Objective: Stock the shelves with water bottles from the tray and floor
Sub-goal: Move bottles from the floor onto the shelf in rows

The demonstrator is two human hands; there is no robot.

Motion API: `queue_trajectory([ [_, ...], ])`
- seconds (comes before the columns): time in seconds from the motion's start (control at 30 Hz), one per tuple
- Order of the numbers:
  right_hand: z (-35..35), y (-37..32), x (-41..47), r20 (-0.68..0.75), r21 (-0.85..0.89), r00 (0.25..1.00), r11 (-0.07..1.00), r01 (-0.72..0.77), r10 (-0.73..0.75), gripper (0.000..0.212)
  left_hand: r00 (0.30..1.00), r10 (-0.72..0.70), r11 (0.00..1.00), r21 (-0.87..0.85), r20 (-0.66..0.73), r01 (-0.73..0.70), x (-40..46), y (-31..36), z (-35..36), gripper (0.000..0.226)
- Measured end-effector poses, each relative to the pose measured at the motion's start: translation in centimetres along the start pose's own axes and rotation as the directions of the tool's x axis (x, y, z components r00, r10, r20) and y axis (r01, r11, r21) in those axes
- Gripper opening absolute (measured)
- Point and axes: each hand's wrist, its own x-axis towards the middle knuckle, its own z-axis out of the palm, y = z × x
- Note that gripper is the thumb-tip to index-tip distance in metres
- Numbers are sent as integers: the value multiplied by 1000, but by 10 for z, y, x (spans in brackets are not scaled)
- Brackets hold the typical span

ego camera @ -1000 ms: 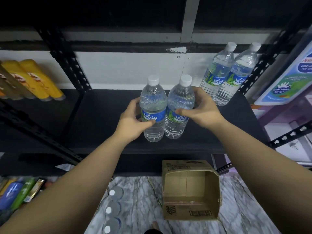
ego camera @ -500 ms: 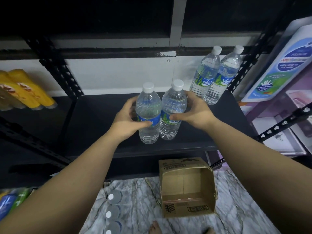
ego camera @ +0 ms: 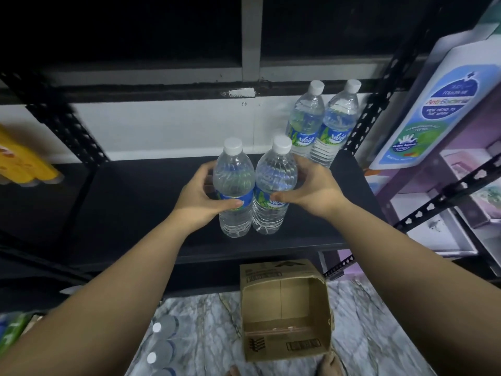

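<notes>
Right now my left hand (ego camera: 200,198) is wrapped around one water bottle (ego camera: 235,189), thumb across its blue label, and my right hand (ego camera: 311,189) grips a second water bottle (ego camera: 273,185) the same way — the two bottles touch side by side, both upright with white caps on top. Their bases stand on the black shelf (ego camera: 130,202), near its front edge.

Further back on that shelf, toward the right corner, another pair of bottles (ego camera: 321,123) stands upright against the white wall, close together and just behind my right hand. A black perforated upright of the rack (ego camera: 379,104) rises beside them.

Off to the left, some yellow bottles (ego camera: 24,164) lie on the neighbouring shelf. To the right there is a large white bottle with a blue and green label (ego camera: 439,109) — its smaller print is too blurred to read.

Below the shelf, an open cardboard box (ego camera: 284,310) sits on the marble-patterned floor (ego camera: 211,335). Left of the box, more white-capped bottles on the floor (ego camera: 161,340) show from above, partly hidden by my left forearm.
</notes>
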Motion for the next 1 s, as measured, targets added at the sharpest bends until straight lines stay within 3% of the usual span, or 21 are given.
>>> queue_trajectory([
  [0.13, -36, 24, 3, -42, -49, 999, 999, 0, -2, 77, 999, 38, 999, -7, 30, -38, 18, 11, 38, 85],
  [0.33, -95, 60, 16, -92, -69, 995, 997, -32, 25, 96, 990, 121, 993, -20, 74, -120, 53, 31, 101, 92],
  [0.57, -147, 91, 39, -136, -117, 987, 988, -98, 82, 75, 993, 92, 996, -17, 70, -91, 91, 53, 156, 85],
  [1.0, -168, 101, 69, -79, -134, 996, 990, -47, 36, 74, 996, 80, 996, -35, -42, -81, 112, 55, 179, 78],
])
